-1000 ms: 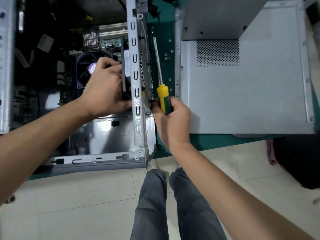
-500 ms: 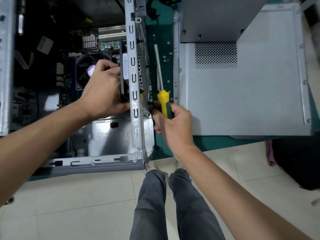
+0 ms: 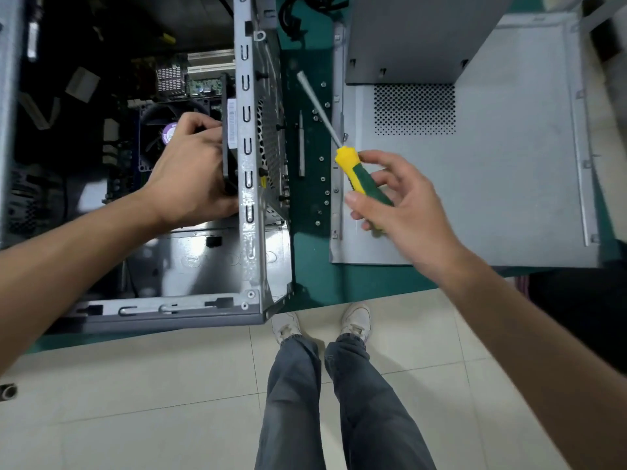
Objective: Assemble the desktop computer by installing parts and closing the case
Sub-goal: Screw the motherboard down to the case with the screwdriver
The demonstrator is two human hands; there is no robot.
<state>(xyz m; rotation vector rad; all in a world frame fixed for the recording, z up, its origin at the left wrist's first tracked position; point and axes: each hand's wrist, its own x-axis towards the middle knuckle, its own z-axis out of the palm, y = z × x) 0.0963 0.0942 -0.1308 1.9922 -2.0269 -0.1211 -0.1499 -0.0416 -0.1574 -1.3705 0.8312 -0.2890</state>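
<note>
Yellow and green plastic forms the handle of the screwdriver (image 3: pixel 361 179), which the right hand (image 3: pixel 405 212) holds in loosely curled fingers at about 3 o'clock from the middle of the view, its shaft angled toward 11 o'clock above the green mat (image 3: pixel 307 266) and clear of the case. At 9 o'clock the left hand (image 3: pixel 190 174) reaches into the open computer case (image 3: pixel 249 232), fingers curled round a black case fan (image 3: pixel 228 144) pressed flat against the inside of the perforated rear panel (image 3: pixel 271 137). Beyond the knuckles sits the CPU cooler fan (image 3: pixel 159 137) with its purple hub label. Loose screws (image 3: pixel 322 179) and a spare driver bit (image 3: pixel 301 144) lie on the mat between the case and the grey side panel (image 3: pixel 475 184), which rests flat at 2 o'clock. My judgement: the fan is light, with a stiff frame but thin blades, so it is best held by the frame edges, as it is, while screws enter from outside. Small, slippery screws would likely roll if dropped. Sheet-metal edges on the case look sharp, and the side panel, broad and springy, wants a grip on both long edges.
</note>
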